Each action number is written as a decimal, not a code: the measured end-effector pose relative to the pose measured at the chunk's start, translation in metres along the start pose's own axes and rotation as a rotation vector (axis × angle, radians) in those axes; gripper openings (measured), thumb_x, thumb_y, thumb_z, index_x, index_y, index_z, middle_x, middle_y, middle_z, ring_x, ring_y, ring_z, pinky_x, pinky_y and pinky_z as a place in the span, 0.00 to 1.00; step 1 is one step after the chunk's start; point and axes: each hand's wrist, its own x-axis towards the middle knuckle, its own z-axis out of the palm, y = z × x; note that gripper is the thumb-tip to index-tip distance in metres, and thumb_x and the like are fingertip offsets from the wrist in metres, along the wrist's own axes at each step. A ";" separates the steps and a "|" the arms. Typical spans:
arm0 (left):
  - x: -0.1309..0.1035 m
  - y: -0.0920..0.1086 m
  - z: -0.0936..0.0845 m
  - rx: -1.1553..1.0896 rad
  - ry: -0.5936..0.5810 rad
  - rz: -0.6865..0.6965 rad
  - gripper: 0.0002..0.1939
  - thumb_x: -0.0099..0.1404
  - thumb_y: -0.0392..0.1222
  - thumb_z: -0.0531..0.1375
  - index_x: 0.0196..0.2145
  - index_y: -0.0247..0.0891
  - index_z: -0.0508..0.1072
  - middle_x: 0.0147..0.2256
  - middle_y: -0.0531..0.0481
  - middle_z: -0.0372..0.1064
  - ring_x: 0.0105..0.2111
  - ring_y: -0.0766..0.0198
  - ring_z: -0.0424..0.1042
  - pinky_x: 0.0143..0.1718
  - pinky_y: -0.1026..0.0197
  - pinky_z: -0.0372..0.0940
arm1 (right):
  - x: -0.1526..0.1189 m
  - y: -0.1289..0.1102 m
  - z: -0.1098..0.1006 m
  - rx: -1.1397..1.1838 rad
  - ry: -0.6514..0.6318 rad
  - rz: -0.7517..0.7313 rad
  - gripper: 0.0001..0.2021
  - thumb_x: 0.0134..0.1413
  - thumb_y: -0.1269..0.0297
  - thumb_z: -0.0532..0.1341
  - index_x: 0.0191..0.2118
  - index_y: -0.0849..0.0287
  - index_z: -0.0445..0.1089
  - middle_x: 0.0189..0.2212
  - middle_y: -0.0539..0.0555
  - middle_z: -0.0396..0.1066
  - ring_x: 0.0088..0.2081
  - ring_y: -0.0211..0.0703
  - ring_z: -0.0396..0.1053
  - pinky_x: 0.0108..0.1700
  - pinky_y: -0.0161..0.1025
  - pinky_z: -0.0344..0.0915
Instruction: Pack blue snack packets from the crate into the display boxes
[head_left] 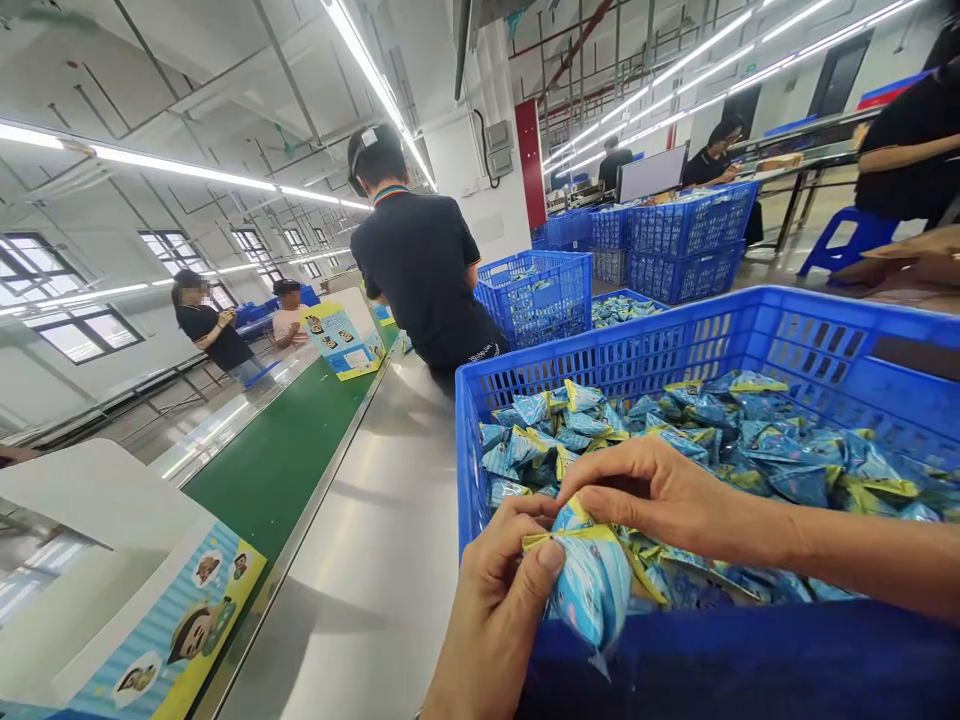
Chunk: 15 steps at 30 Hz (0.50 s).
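Note:
Both my hands hold one blue and yellow foil packet (592, 585) over the near rim of a blue plastic crate (675, 345). My left hand (495, 610) pinches the packet's yellow top seam with thumb and fingers. My right hand (660, 495) reaches in from the right and grips the same top edge. The crate is filled with several similar blue and yellow packets (750, 440).
A steel table (375, 560) runs beside a green conveyor belt (285, 460). An open printed display box (112, 590) sits at the near left, another (341, 335) farther along. A person in black (424, 270) stands ahead; other people work farther off. More blue crates (682, 235) stand behind.

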 end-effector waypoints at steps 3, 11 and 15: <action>0.000 -0.005 0.004 -0.151 0.157 -0.037 0.24 0.79 0.60 0.68 0.33 0.38 0.84 0.51 0.42 0.79 0.51 0.51 0.79 0.56 0.55 0.72 | 0.008 0.009 -0.009 -0.009 0.071 0.041 0.26 0.76 0.38 0.61 0.44 0.57 0.83 0.31 0.52 0.77 0.33 0.46 0.73 0.38 0.40 0.70; -0.002 0.013 -0.012 -0.470 0.677 0.067 0.17 0.63 0.54 0.81 0.42 0.41 0.89 0.45 0.44 0.87 0.45 0.53 0.87 0.48 0.60 0.82 | 0.017 0.109 -0.064 -0.946 -0.184 0.242 0.18 0.63 0.58 0.60 0.54 0.58 0.77 0.43 0.63 0.81 0.45 0.64 0.80 0.45 0.51 0.72; -0.007 0.017 -0.024 -0.513 0.643 0.078 0.12 0.69 0.51 0.77 0.39 0.40 0.86 0.43 0.45 0.87 0.45 0.53 0.86 0.50 0.59 0.82 | 0.009 0.141 -0.065 -1.025 -0.248 0.279 0.11 0.54 0.63 0.65 0.44 0.56 0.78 0.35 0.61 0.79 0.39 0.65 0.79 0.38 0.48 0.70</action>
